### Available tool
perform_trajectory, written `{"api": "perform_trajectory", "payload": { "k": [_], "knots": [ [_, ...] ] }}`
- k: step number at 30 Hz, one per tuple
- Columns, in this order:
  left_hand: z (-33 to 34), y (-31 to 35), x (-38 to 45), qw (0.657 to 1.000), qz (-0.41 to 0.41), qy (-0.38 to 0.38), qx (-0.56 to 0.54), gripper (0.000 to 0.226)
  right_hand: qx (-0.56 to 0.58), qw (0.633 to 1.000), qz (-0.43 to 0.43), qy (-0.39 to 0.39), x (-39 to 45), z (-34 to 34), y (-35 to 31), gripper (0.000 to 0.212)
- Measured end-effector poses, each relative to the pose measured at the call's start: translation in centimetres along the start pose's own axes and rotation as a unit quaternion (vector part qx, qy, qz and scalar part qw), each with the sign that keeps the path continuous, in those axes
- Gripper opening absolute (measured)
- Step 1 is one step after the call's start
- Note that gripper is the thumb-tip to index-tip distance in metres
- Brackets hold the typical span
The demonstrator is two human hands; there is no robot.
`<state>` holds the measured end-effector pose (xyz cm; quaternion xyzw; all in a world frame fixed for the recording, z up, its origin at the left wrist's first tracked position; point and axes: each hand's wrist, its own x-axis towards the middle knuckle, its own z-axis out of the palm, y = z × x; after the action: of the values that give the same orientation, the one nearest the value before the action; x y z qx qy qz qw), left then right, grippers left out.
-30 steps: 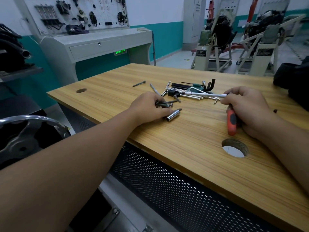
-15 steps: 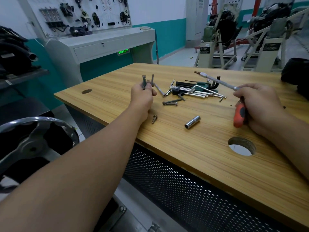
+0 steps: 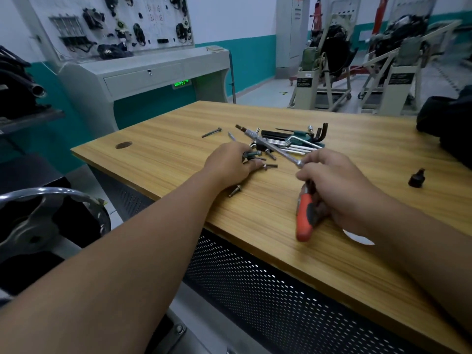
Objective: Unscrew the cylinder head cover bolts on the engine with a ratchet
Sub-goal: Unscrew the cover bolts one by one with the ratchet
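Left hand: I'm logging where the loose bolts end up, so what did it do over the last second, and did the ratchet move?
The left hand, raised with bolts half a second ago, has come back down onto the bolt pile on the table. The ratchet, lifted then, now points its extension bar down over the hex keys. The silver socket is no longer visible. The right hand kept hold of the red grip.
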<state>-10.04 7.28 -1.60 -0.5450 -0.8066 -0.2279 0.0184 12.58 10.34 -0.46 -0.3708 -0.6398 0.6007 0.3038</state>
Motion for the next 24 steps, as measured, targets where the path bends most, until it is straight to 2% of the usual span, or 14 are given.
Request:
{"api": "perform_trajectory", "payload": {
  "k": [2, 5, 9, 11, 14, 17, 21, 22, 24],
  "knots": [
    [-0.1, 0.2, -0.1, 1.000, 0.009, -0.016, 0.008, 0.040, 0.004, 1.000, 0.005, -0.011, -0.2, 0.2, -0.1, 0.016],
    [-0.3, 0.3, -0.1, 0.999, 0.018, -0.035, 0.025, 0.022, 0.032, 0.999, 0.008, 0.004, -0.1, -0.1, -0.3, 0.014],
    [-0.2, 0.1, -0.4, 1.000, 0.015, -0.024, 0.008, 0.021, 0.082, 0.996, 0.024, 0.028, 0.2, -0.6, -0.3, 0.013],
    [-0.4, 0.0, -0.6, 0.999, 0.000, -0.010, -0.045, 0.022, 0.106, 0.993, 0.028, 0.034, 0.3, -0.8, -0.2, 0.013],
    [-1.0, -0.2, -1.2, 0.981, -0.047, 0.017, -0.188, 0.023, 0.125, 0.991, 0.030, 0.042, 0.6, -0.9, 0.0, 0.013],
    [-1.6, -0.8, -1.9, 0.928, -0.099, 0.049, -0.355, 0.027, 0.136, 0.989, 0.030, 0.037, 0.9, -1.1, 0.2, 0.012],
    [-2.9, -2.0, -3.7, 0.776, -0.174, 0.082, -0.600, 0.024, 0.149, 0.988, 0.041, 0.026, 1.0, -1.3, 0.0, 0.011],
    [-3.2, -2.3, -4.2, 0.753, -0.177, 0.086, -0.628, 0.019, 0.157, 0.986, 0.048, 0.022, 0.9, -1.3, -0.1, 0.011],
    [-3.5, -2.6, -5.1, 0.743, -0.165, 0.082, -0.643, 0.015, 0.174, 0.982, 0.068, 0.010, 0.8, -1.4, -0.3, 0.011]
  ]
}}
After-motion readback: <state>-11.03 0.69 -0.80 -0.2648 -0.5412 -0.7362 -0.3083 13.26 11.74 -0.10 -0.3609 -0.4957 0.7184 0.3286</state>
